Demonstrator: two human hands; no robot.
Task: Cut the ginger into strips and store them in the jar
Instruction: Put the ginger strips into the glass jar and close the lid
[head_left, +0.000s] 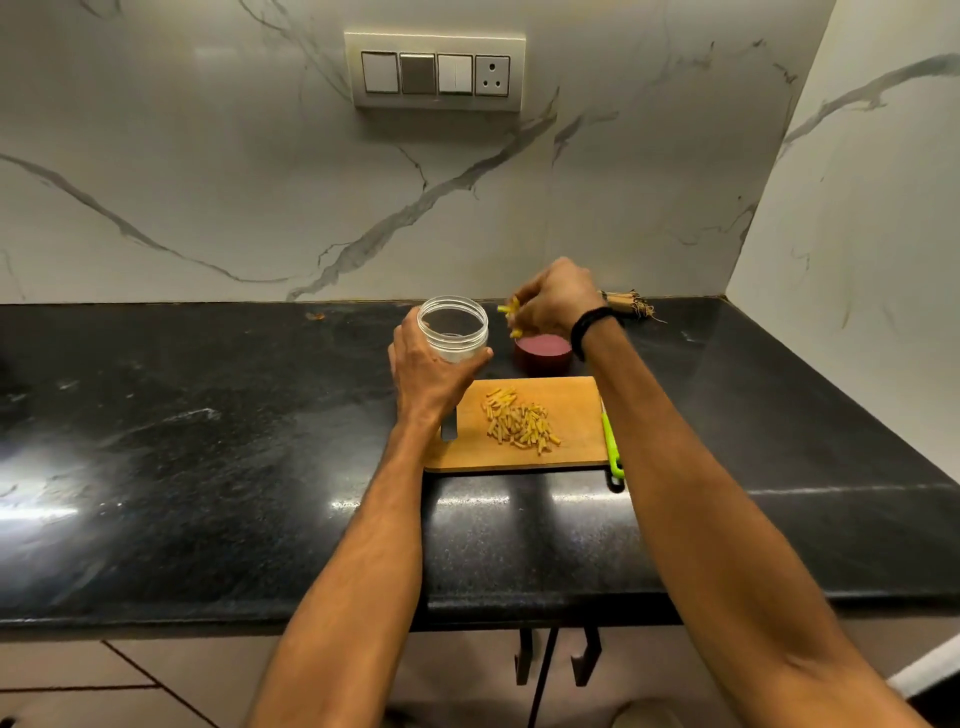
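**Mid-transfer: ginger strips going into jar**

Head view.
- Gripping the open clear jar (453, 327) with the left hand (426, 374), fingers curled round its wall, just behind the cutting board (571, 410) at its left corner.
- Pinching a small bunch of ginger strips (511, 314) in the right hand (556, 301), raised just right of the jar mouth and above the red lid (543, 351). Not over the opening yet.
- Leaving the bulk as a pile (519, 423) mid-board.

Risks:
- Likely to scatter strips onto the lid or the worktop (208, 441) if released short of the mouth.
- Could tip the jar with a knock from the right hand; looks light and near-empty.
- Could sweep the green-handled tool (612, 444), lying along the board's right edge, off the front with the right forearm.

Hard to read:
- Cannot tell whether the jar sits on the worktop or is lifted, or whether it holds any strips: glare on the wall.
- Cannot identify the grey metal piece (449, 428) under the left wrist.
- Cannot make out the brown bundle (631, 304) behind the right wrist.
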